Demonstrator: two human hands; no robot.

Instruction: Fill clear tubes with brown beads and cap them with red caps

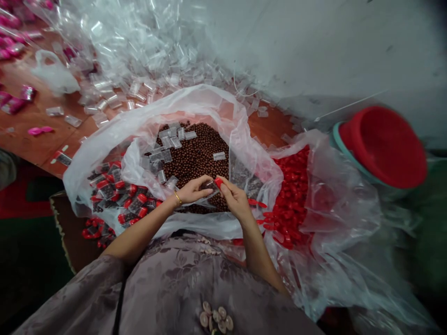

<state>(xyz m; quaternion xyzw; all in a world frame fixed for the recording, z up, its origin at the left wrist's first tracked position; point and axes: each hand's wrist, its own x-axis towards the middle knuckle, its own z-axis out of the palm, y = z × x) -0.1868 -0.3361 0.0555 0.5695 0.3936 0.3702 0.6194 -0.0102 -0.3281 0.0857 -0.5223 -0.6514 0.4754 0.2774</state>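
My left hand [197, 190] pinches a small clear plastic tube [210, 185] above a bag of round brown beads [199, 156]. At the tube's right end my right hand [234, 197] has its fingers closed on a small red plastic cap [219, 182]. The cap touches or nearly touches the tube; whether it is seated I cannot tell. Several clear tubes [174, 141] lie on the beads. To the left, inside the white plastic bag [104, 125], is a heap of dark-filled tubes with red ends [138, 202].
A clear bag of red plastic caps [291, 200] lies to the right. Beyond it stands a red basin [387, 146]. A large pile of clear tubes [139, 51] covers the back of the table [21, 135], with pink pieces [10, 49] at far left. A grey wall [331, 46] rises behind.
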